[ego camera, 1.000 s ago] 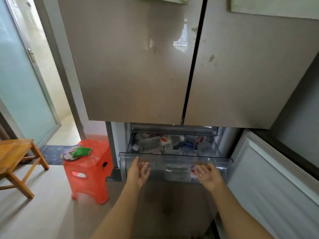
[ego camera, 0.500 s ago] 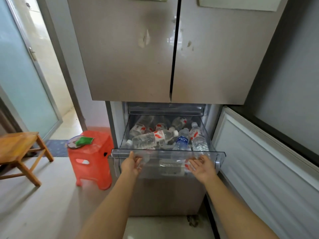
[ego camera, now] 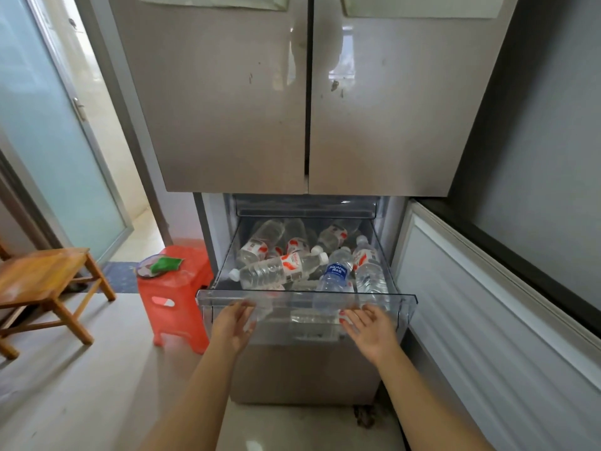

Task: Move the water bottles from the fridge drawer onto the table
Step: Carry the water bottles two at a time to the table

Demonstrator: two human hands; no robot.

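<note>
The left hand (ego camera: pixel 232 327) and right hand (ego camera: pixel 370 330) each had a loose, spread grip, empty, at the clear front wall of the fridge drawer (ego camera: pixel 406 299). Water bottles (ego camera: pixel 279 270) lay heaped inside, behind that wall. A red plastic stool (ego camera: pixel 175 288) stood between the drawer and the wooden worktop (ego camera: pixel 42 275).

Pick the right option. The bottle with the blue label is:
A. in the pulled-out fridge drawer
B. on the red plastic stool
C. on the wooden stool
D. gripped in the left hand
A: the blue-labelled bottle lies in the drawer among the red-labelled bottles, while the left hand and right hand are open at the drawer's front and hold nothing.
</note>
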